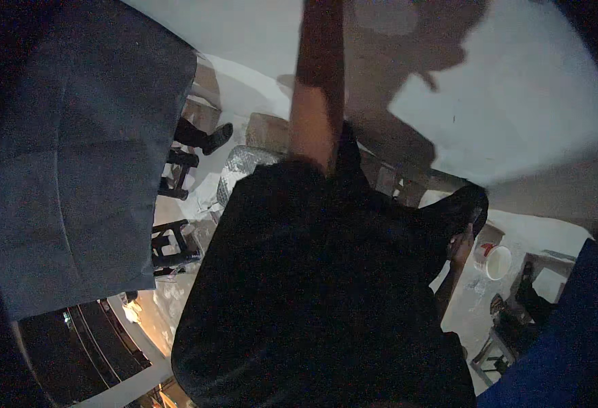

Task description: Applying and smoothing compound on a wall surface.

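Observation:
Black clothing (312,285) fills the middle of the dim head view. From a black sleeve a bare forearm (314,129) reaches up and leaves the picture at the top edge, its hand cut off. At the right, below another black sleeve, shows part of a bare arm (453,279); its lower end passes behind the black cloth. I cannot tell for sure whose arms these are. Neither of my hands shows clearly, and nothing held can be seen.
A grey cloth-like panel (95,156) covers the left. Black stools (173,245), a silvery bubble-wrapped piece (241,166) and a cardboard box (267,129) stand near another person's shoe (219,139). A white bucket (497,262) sits at right, near a blue surface (557,340).

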Tool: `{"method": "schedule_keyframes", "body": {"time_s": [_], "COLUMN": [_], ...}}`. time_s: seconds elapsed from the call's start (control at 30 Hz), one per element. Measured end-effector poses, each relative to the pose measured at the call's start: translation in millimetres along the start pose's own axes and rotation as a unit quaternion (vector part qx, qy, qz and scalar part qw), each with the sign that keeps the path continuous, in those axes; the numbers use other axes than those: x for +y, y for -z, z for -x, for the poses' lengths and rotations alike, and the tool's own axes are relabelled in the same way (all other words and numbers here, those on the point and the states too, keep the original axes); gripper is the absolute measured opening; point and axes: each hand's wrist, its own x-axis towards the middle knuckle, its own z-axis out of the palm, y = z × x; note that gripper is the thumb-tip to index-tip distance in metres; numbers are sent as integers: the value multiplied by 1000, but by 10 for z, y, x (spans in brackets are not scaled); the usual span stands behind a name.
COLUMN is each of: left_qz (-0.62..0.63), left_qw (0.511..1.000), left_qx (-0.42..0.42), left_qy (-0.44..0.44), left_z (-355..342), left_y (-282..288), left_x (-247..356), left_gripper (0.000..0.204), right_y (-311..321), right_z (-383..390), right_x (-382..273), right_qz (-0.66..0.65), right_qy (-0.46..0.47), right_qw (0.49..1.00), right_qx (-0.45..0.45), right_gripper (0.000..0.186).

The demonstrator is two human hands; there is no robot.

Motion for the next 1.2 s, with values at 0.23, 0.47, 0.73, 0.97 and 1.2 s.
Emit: {"method": "schedule_keyframes", "body": {"time_s": [0.23,0.47,0.73,0.97,1.2], "left_qz": [36,13,45,-96,-100], "left_qw": [999,995,908,803,938], "left_qx": [16,84,-406,-565,-295], "left_qy": [9,-51,88,-163,-149], "left_z": [-198,-898,3036,3874,4731], "left_y": [-226,-484,-471,292,517], "left_x": [131,-504,-3112,-3414,-4568], "left_gripper": [87,86,66,36,42], "right_y": [446,322,-83,-990,-2266], "right_z": [-211,-533,-153,1486,1747], "right_x": [232,397,-165,-2771,-3700], "right_qz": [334,24,360,299,260], "right_qy": [307,218,291,421,619], "right_qw": [890,975,884,852,710], "right_qx": [42,24,71,80,214], "right_gripper": [55,56,48,54,44]}}
